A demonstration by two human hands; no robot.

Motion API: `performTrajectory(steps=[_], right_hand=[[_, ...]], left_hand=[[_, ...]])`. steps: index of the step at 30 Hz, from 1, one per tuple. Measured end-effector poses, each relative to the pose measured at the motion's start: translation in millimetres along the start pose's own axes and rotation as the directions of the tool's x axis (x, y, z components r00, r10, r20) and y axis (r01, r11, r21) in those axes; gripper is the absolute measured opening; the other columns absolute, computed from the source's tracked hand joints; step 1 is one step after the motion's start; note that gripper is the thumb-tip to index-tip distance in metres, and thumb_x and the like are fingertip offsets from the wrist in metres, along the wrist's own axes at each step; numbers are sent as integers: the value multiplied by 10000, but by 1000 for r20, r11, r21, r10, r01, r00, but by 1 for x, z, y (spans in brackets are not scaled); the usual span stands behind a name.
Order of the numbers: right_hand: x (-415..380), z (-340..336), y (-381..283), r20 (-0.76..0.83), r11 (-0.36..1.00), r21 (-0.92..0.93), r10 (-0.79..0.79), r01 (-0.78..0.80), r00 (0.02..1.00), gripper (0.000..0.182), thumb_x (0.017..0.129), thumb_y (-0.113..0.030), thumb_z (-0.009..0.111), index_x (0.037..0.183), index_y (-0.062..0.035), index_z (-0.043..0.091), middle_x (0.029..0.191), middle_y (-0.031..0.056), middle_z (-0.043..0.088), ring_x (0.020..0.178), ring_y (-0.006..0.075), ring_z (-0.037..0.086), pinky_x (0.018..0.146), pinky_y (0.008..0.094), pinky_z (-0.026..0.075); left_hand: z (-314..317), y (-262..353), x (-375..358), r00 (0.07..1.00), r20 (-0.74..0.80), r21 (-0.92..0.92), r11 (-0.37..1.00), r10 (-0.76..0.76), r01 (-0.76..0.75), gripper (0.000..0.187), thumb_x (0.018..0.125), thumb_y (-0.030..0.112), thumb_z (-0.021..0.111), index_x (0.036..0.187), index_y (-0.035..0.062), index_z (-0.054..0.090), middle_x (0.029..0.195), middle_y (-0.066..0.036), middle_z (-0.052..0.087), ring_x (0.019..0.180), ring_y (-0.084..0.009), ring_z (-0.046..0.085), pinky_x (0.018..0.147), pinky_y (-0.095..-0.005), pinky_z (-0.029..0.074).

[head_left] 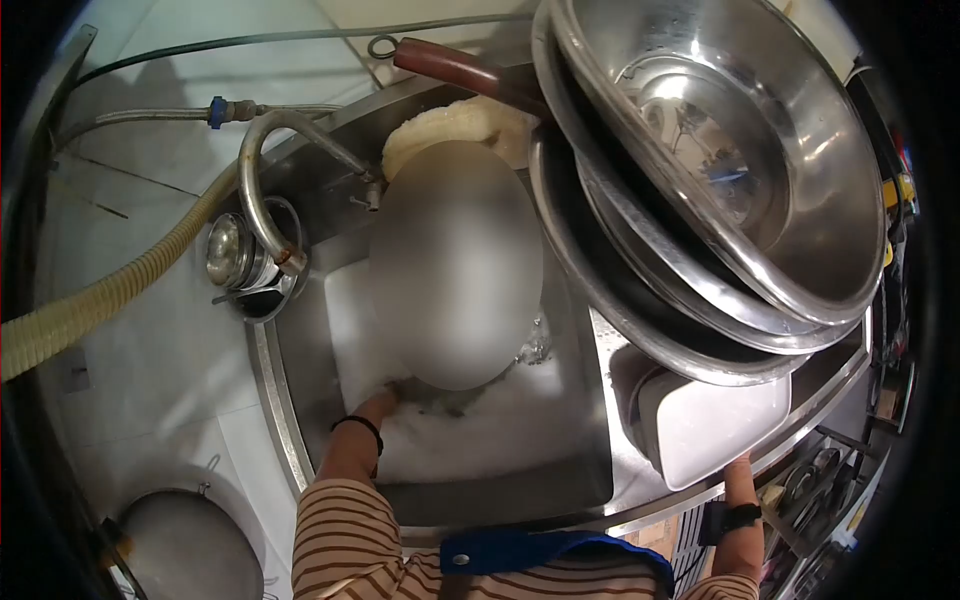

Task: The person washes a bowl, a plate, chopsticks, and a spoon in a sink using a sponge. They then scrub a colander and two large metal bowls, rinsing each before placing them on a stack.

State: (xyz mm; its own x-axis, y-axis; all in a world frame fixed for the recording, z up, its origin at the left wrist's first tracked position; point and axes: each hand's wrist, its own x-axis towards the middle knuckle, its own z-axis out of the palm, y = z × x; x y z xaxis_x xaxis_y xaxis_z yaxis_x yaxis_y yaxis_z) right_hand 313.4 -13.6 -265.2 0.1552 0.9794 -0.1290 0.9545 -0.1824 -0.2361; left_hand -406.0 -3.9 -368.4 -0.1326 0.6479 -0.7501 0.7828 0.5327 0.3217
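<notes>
My left hand (378, 403) reaches into the metal sink (550, 470), at the edge of whitish, foamy water (450, 445). A blurred oval covers the middle of the sink, and my left fingers are hidden. Under my right hand's side of the view, my right hand (738, 468) is at the lower edge of a white rectangular tub (715, 420), its fingers mostly out of sight. Some shiny, crumpled material (537, 343) shows beside the blurred patch.
Large steel bowls (800, 150) are stacked at the upper right, with a brown handle (445, 70) beside them. A curved faucet (252, 180) stands at the left near a ribbed hose (130, 275). A round pan (190, 545) is at the lower left.
</notes>
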Motion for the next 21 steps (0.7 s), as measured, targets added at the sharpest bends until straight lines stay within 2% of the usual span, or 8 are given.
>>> performTrajectory(steps=[6, 9, 12, 15, 17, 18, 19, 21], right_hand=[[2, -10, -9, -3, 996, -87, -30, 30, 1000, 528, 843, -362, 477, 1270, -52, 446, 1287, 146, 463, 1188, 294, 423, 999, 412, 308], [1, -13, -14, -8, 991, -123, -49, 48, 999, 535, 838, -370, 480, 1268, -53, 449, 1283, 145, 469, 1184, 295, 428, 996, 417, 310], [6, -15, -15, -10, 989, -141, -53, 51, 999, 542, 833, -378, 484, 1266, -53, 451, 1279, 145, 475, 1181, 295, 433, 993, 421, 312], [9, -20, -19, -23, 984, -165, -65, 61, 998, 549, 827, -385, 487, 1264, -54, 454, 1275, 144, 481, 1178, 296, 438, 989, 425, 314], [8, -23, -23, -28, 981, -180, -78, 72, 997, 554, 824, -390, 489, 1263, -54, 456, 1272, 143, 485, 1175, 297, 442, 987, 427, 315], [8, -24, -25, -34, 980, -183, -87, 79, 996, 556, 822, -393, 491, 1262, -55, 457, 1270, 143, 487, 1174, 297, 443, 986, 429, 316], [8, -28, -24, -44, 977, -195, -95, 84, 995, 559, 820, -396, 492, 1262, -55, 457, 1269, 143, 489, 1173, 297, 445, 985, 430, 316], [6, -32, -30, -55, 973, -210, -106, 93, 993, 563, 817, -401, 494, 1260, -55, 459, 1266, 142, 493, 1171, 298, 449, 983, 433, 318]], left_hand=[[-57, 13, 52, 965, -221, 32, 987, -144, 155, 542, 839, 301, 592, 1269, 17, 425, 1257, -198, 474, 1165, -307, 452, 939, -373, 393], [-70, 53, 78, 976, -209, 121, 989, -60, 87, 532, 839, 304, 591, 1261, 19, 437, 1248, -197, 485, 1155, -307, 462, 933, -373, 397], [-61, 114, 90, 989, -106, 151, 984, 107, -90, 523, 839, 306, 591, 1253, 20, 448, 1238, -197, 495, 1146, -308, 472, 927, -373, 401], [-35, 172, 85, 955, 113, -79, 961, 273, -266, 514, 838, 308, 590, 1246, 22, 460, 1228, -197, 506, 1137, -309, 481, 921, -374, 405], [-18, 191, 65, 879, 305, -476, 858, 366, -193, 508, 838, 309, 589, 1241, 23, 468, 1221, -196, 513, 1130, -310, 488, 917, -374, 408], [-9, 193, 54, 838, 359, -575, 805, 410, -147, 506, 838, 310, 589, 1238, 23, 472, 1218, -196, 517, 1127, -310, 491, 915, -374, 409], [-1, 194, 42, 834, 345, -491, 840, 431, -231, 503, 838, 310, 588, 1236, 24, 476, 1215, -196, 521, 1124, -310, 494, 913, -374, 410], [17, 176, 29, 836, 210, -79, 861, 507, -502, 359, 826, 305, 592, 1043, 20, 588, 981, -151, 627, 900, -283, 584, 799, -392, 438]])
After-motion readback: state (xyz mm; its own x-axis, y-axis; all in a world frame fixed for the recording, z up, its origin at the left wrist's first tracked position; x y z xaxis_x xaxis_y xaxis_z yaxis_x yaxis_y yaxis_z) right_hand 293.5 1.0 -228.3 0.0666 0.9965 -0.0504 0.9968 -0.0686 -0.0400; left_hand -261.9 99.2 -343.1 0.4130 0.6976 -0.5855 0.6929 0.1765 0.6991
